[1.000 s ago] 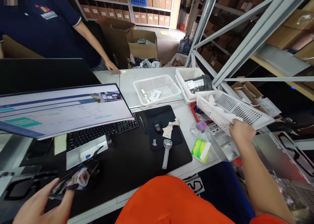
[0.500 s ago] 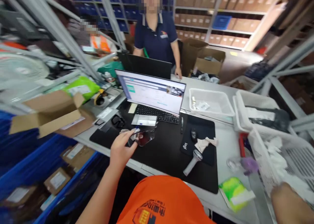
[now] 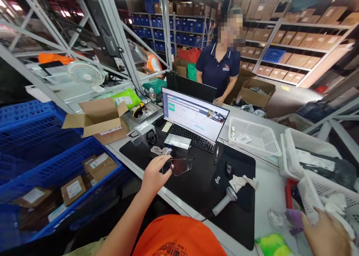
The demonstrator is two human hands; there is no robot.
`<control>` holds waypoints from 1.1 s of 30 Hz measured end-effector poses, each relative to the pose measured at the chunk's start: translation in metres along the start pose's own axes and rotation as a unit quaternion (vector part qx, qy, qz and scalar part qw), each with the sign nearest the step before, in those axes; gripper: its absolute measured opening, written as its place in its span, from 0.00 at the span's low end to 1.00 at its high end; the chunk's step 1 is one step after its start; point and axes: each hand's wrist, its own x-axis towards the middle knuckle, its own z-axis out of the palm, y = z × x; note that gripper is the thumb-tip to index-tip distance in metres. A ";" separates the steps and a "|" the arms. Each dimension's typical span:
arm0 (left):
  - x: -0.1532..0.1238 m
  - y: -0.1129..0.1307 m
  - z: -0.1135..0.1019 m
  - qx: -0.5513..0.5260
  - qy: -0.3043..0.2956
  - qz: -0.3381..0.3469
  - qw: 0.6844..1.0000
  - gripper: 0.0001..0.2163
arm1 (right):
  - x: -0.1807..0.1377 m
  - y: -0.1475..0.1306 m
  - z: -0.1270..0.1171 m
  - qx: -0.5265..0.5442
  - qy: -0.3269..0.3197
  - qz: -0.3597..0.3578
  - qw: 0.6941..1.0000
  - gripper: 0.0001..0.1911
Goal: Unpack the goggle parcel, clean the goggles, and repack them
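My left hand (image 3: 155,175) pinches a clear plastic bag (image 3: 179,165) with a dark item inside, holding it over the black desk mat (image 3: 193,188) in front of the keyboard (image 3: 192,137). At the lower right edge, my right hand (image 3: 327,233) grips the rim of a tilted white perforated basket (image 3: 325,196) that holds white crumpled wrappings. A handheld scanner (image 3: 224,203) lies on the mat between my hands.
A monitor (image 3: 195,114) stands behind the keyboard, and a person in a navy shirt (image 3: 217,71) stands beyond it. White baskets (image 3: 254,136) sit to the right. An open cardboard box (image 3: 98,119) and blue crates (image 3: 42,136) are on the left.
My view has swung left and upward. My left hand with the clear bag has moved slightly toward the keyboard. My right hand stays on the white basket.
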 end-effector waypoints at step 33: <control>0.046 -0.066 0.084 -0.166 -0.220 0.039 0.960 0.12 | 0.045 -0.137 0.121 0.109 -0.082 0.228 0.964 0.18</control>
